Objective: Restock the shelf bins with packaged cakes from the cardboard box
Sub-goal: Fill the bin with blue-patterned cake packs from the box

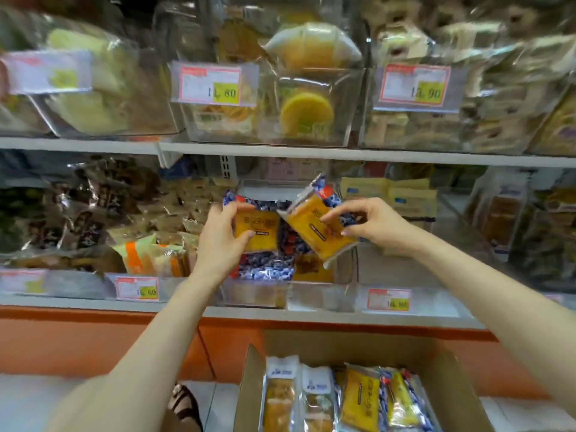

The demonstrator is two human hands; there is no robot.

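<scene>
Left cake [257, 232] sits in my left hand [224, 235], fingers curled round it. Right cake [321, 235], tilted, is pinched by my right hand [374, 222]. That makes two, both over one clear bin [258, 296]. One cardboard box [249, 394] below holds at least four more packs [358, 400].

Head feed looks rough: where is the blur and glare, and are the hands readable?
Head view: motion blur smears the upper bins and price tags, worst at left; glare streaks clear wrappers; the wide lens skews the shelf edge; the left hand holding the left cake pack and the right hand holding the right cake pack are fairly sharp.
</scene>
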